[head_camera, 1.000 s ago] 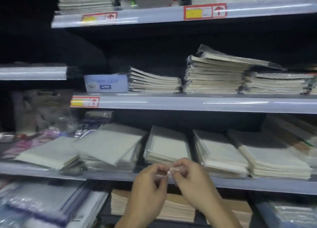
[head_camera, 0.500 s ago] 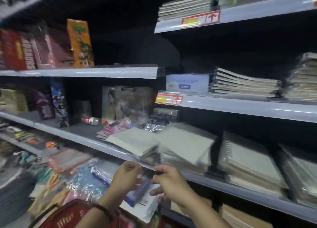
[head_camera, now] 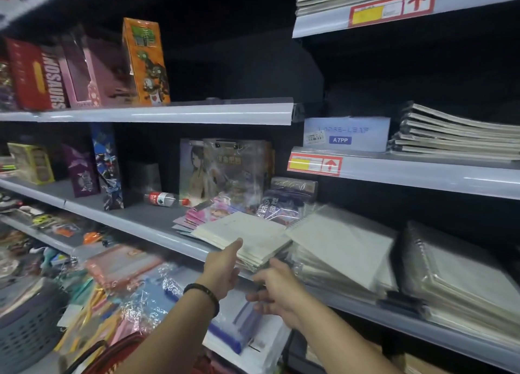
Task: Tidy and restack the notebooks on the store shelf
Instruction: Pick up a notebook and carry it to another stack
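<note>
A crooked pile of pale notebooks (head_camera: pixel 242 234) lies at the front of the grey middle shelf (head_camera: pixel 135 224). My left hand (head_camera: pixel 225 266), with a dark bracelet on the wrist, reaches up to the pile's front edge, thumb raised against it and fingers spread. My right hand (head_camera: pixel 277 288) hovers just below and right of that pile, fingers loosely apart and blurred, holding nothing I can see. A tilted, plastic-wrapped spiral notebook stack (head_camera: pixel 337 247) sits to the right, and another wrapped stack (head_camera: pixel 461 286) lies further right.
A shelf above holds a blue box (head_camera: pixel 346 134) and flat notebooks (head_camera: pixel 455 137). Toy boxes (head_camera: pixel 146 64) stand upper left. A bottle (head_camera: pixel 163 199) lies on the middle shelf beside wrapped packs (head_camera: pixel 225 171). Below are plastic-wrapped goods (head_camera: pixel 126 266) and a grey basket (head_camera: pixel 25 326).
The view has swung left along the shelves. My hands, pinched together low in front a second ago, have parted and risen toward the crooked pale pile.
</note>
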Tool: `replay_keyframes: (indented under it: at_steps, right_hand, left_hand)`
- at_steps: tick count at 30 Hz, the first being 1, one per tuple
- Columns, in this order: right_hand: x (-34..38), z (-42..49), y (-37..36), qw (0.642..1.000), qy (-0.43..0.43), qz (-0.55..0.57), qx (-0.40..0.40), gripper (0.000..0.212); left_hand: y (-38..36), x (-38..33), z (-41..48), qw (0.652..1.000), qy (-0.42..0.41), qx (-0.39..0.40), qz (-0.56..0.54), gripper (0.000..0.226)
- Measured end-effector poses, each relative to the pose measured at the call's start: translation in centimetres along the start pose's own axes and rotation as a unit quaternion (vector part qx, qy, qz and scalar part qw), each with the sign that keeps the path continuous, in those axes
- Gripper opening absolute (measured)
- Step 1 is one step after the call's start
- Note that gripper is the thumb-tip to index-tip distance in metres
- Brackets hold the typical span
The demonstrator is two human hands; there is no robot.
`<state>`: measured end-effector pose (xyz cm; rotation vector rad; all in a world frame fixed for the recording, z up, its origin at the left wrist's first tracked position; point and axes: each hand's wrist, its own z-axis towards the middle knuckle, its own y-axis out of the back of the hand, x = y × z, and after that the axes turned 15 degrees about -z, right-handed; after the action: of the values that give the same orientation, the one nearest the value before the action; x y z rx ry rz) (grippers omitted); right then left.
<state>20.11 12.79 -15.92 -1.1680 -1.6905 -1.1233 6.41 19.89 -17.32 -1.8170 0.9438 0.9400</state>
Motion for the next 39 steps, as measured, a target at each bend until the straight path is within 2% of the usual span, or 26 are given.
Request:
replay_keyframes:
  at_steps: [2,7,9,11,13,18,26,28,31,32,35,39]
  right_hand:
    - [0.1,0.0,0.0,1.000,-0.002,0.019,0.009,0.030]
    - [-0.1,0.2,0.2,0.999,0.004,0.026,0.020,0.033]
    - [-0.2,0.5,0.2,0.999,0.010,0.026,0.029,0.046]
    - [-0.1,0.7,0.3,0.999,0.012,0.013,0.029,0.077]
    - [0.3,0.5,0.2,0.999,0.021,0.016,0.031,0.081]
    - [0.7,-0.9,-0.5,0.998,0.039,0.024,0.041,0.063]
    - [0.0,-3.8,-0.2,0.996,0.086,0.010,0.011,0.047]
    - [0.1,-4.9,0.0,0.995,0.095,0.030,0.011,0.039]
    - [0.1,-6.8,0.4,0.991,0.113,0.075,0.020,0.012]
    - [0.1,-7.4,0.7,0.988,0.117,0.097,0.022,0.010]
    - [-0.2,-9.2,1.5,0.978,0.121,0.170,0.012,0.025]
    - [-1.1,-11.9,3.4,0.963,0.148,0.224,-0.030,0.019]
  left_hand:
    - [-0.5,0.1,0.5,1.000,-0.015,-0.011,-0.006,0.045]
    - [-1.8,0.5,1.3,0.998,-0.049,-0.025,0.008,0.030]
    - [-2.0,0.3,1.3,0.998,-0.050,-0.024,0.010,0.025]
    - [-1.9,-0.2,1.3,0.999,-0.047,-0.018,-0.005,0.022]
    - [-1.7,-0.6,1.1,0.998,-0.055,-0.018,-0.026,0.017]
    - [-1.3,-1.0,0.3,0.988,-0.091,0.012,-0.121,0.024]
    - [1.5,-1.9,-6.2,0.967,-0.204,-0.011,-0.155,0.028]
    - [1.9,-2.1,-8.8,0.963,-0.222,-0.008,-0.150,0.027]
    - [2.7,-2.4,-12.8,0.959,-0.247,-0.002,-0.139,0.029]
    - [3.1,-2.4,-14.0,0.959,-0.251,0.003,-0.135,0.030]
    - [4.2,-1.9,-17.3,0.962,-0.238,0.031,-0.128,0.031]
    - [4.7,-0.8,-20.8,0.966,-0.199,0.082,-0.146,0.025]
